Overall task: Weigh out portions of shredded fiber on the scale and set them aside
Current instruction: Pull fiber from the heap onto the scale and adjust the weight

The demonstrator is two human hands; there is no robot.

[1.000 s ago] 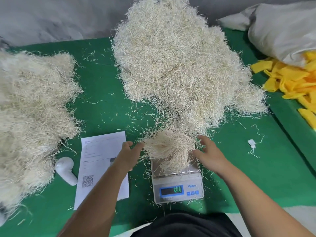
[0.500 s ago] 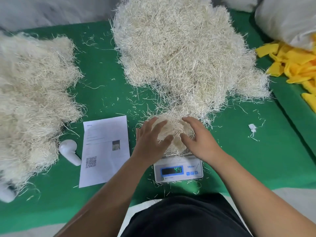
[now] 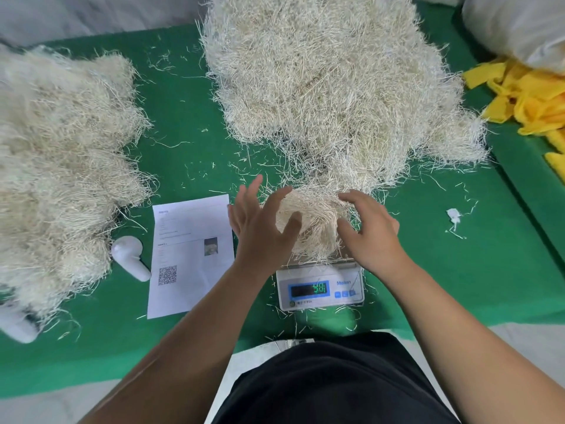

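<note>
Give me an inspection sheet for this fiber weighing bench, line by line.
Surface: green felt mat, strewn with loose strands.
Job's things: small white digital scale, display lit, digits unclear; rounded wad of pale shredded fiber on its pan; big fiber heap behind; second heap at left.
Clutter: printed white sheet with QR code; white plastic handle-shaped object; yellow fabric scraps; small white scrap.
Grippers: left hand and right hand open, flanking the wad.
Cables: nothing seen.
Surroundings: grey-white sack at upper right.

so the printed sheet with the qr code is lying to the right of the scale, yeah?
Not quite: the head view shows the printed sheet with the QR code lying to the left of the scale, beside the left hand.
</note>
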